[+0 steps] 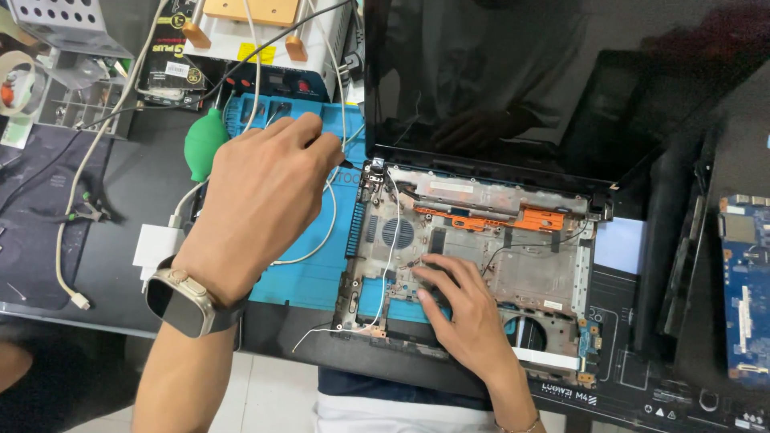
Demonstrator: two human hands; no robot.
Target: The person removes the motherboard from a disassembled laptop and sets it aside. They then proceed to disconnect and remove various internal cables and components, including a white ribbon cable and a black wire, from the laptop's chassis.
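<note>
My left hand (pixel 261 200) pinches a dark tool at the laptop base's (pixel 473 256) left hinge; right hand (pixel 461 309) fingers lie spread flat inside it.

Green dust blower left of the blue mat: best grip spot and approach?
Grip the round bulb of the green dust blower across its width, coming from the left over the dark mat. The left hand and white cables crowd its right side; the nozzle end is hidden, so the bulb is the only clear hold.
</note>
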